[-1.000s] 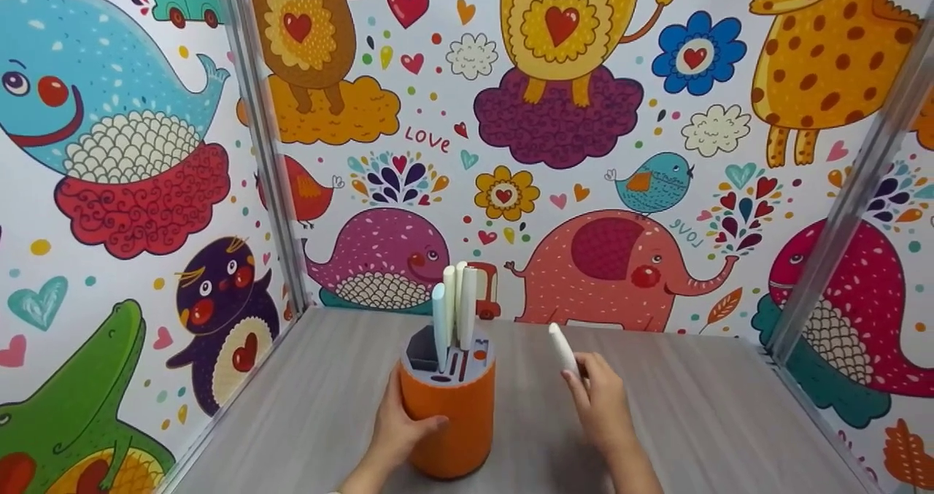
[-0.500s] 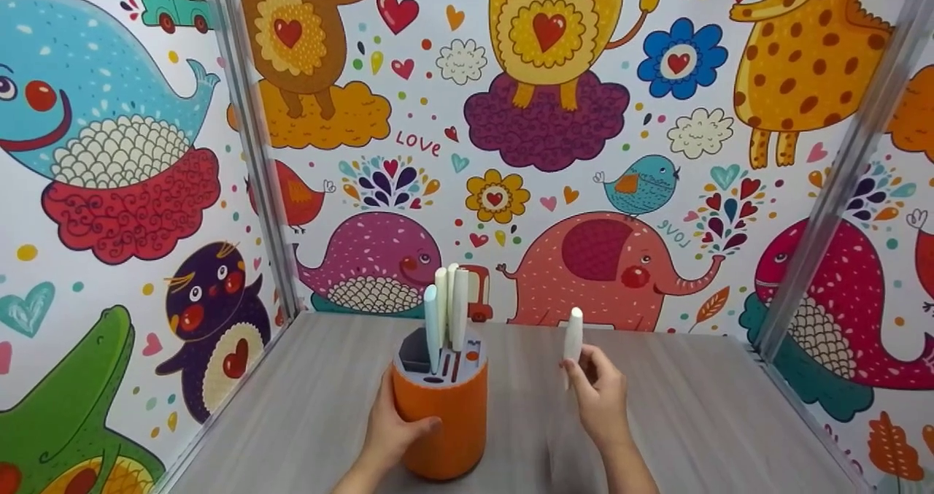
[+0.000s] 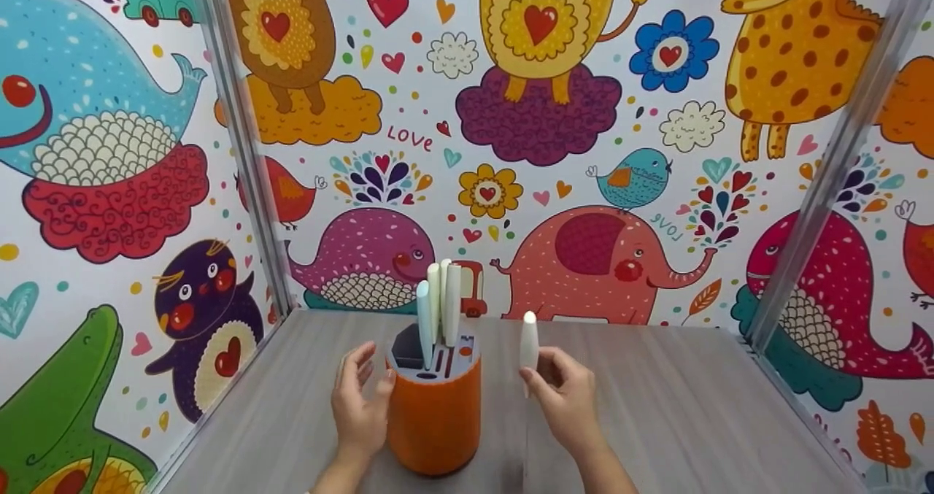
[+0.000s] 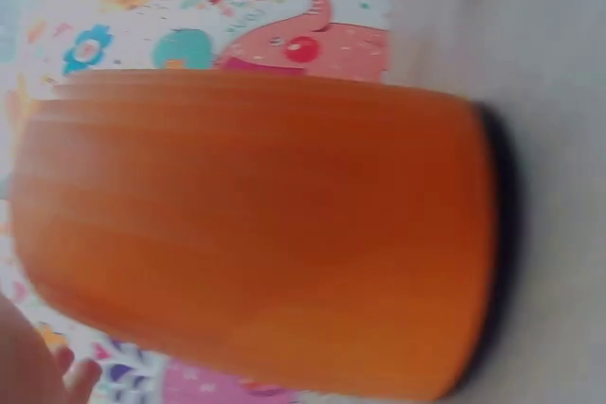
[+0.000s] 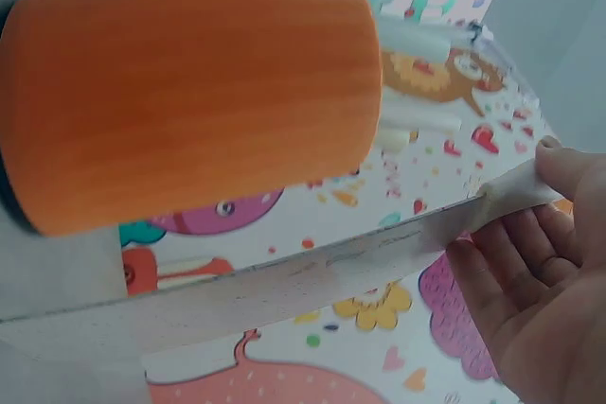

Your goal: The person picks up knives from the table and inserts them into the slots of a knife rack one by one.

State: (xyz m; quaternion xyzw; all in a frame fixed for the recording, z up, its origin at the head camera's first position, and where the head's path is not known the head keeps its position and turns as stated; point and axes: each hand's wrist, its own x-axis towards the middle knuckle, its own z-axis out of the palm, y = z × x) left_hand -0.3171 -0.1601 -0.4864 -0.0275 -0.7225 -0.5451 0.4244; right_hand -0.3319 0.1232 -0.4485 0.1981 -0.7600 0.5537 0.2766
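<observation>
An orange cylindrical knife block [image 3: 434,421] with a grey slotted top stands upright on the table. Several pale handles rise from it, among them a light blue handle [image 3: 424,322] and a whitish handle [image 3: 452,300]. To its right, my right hand [image 3: 568,399] grips a knife [image 3: 529,341] by its white handle, blade pointing down. The right wrist view shows its long blade [image 5: 312,276] bare beside the block. My left hand [image 3: 360,403] is at the block's left side, fingers loosely bent and thumb overlapping the upper rim in the head view.
A grey wood-look table [image 3: 671,406] carries the block. Cartoon-printed panels [image 3: 408,173] enclose it at the back and both sides, joined by metal corner posts [image 3: 252,158]. A dark angular compartment [image 3: 407,346] sits in the block's top.
My left hand has loosened its hold on the block and shifted up and left. The knife in my right hand has swung upright, then moved left nearer the block.
</observation>
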